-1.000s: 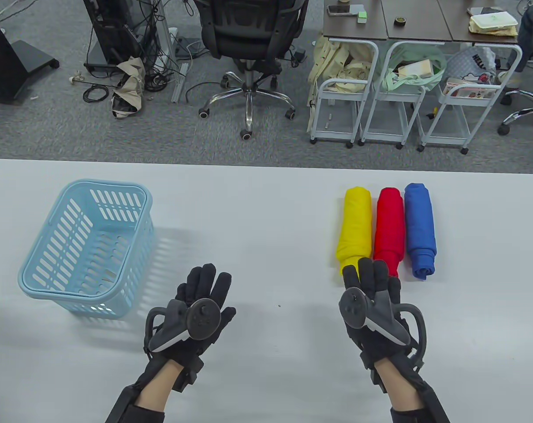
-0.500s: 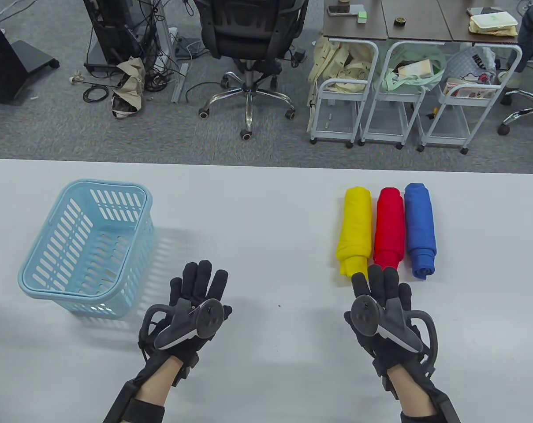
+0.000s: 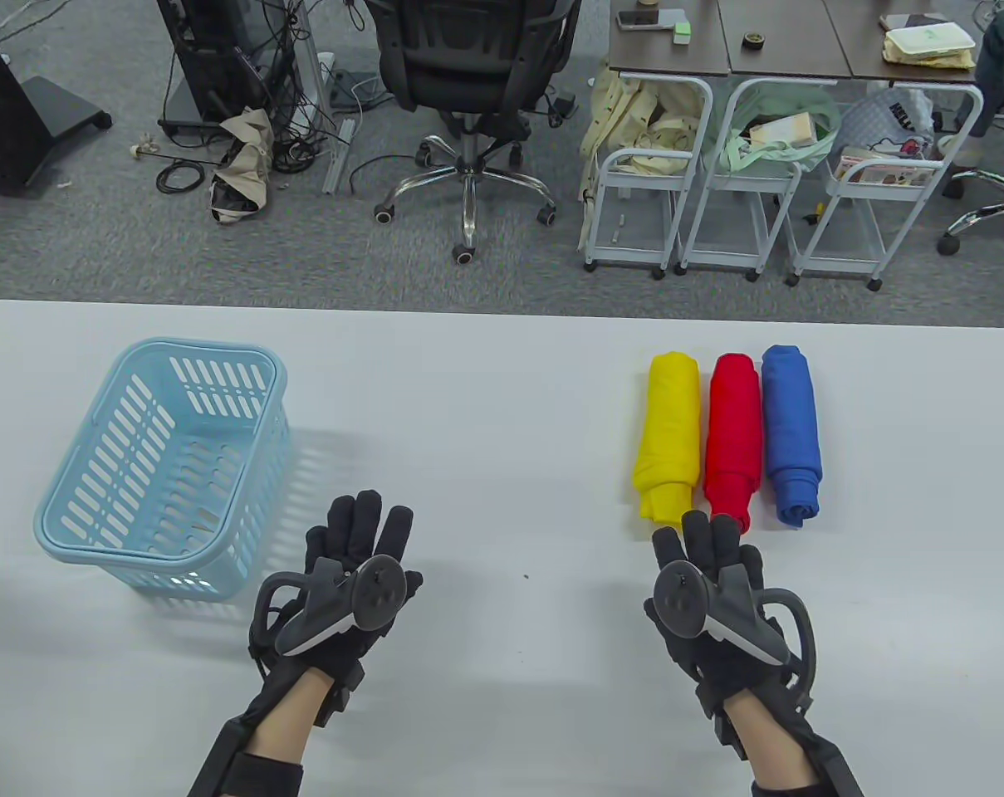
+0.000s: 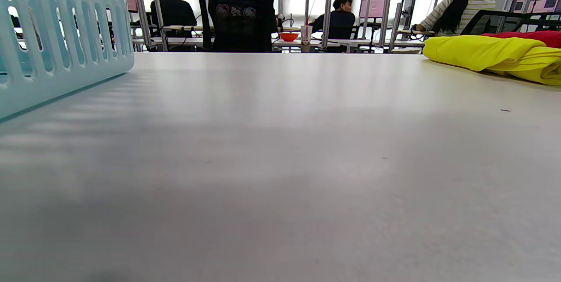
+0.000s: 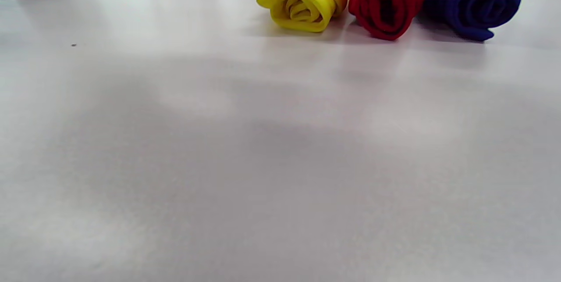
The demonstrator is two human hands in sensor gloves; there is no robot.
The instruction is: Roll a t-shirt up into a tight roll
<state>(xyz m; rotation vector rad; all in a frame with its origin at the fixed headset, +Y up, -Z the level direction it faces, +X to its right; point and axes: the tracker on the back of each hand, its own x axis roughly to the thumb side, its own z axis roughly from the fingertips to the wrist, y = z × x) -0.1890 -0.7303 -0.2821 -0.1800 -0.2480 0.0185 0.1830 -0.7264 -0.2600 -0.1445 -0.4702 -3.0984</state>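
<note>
Seen only from the right wrist view: spiral ends of tightly rolled yellow t-shirt [image 5: 307, 3], red t-shirt [image 5: 385, 3] and blue t-shirt [image 5: 471, 1], side by side on white worktop [image 3: 502, 398]. Both gloved hands, left hand [image 3: 348, 581] and right hand [image 3: 713, 594], flat with fingers straight, empty, visible only from above.

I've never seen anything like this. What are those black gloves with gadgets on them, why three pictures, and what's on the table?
There is no robot here: these are a person's two hands in black sensor gloves. The round gadget strapped to the back of each hand is a tracker; the fingers stay free.

The wide picture looks down at the white table. The other two come from small cameras on the wrists, low over the tabletop, so no fingers show in them.

The left hand and right hand are flat and open, with no grip on anything.

On the table lie three rolled t-shirts side by side: a yellow roll, a red roll and a blue roll. The right wrist view sees their spiral ends. At the left stands a light blue basket; no clothes show in it.
</note>
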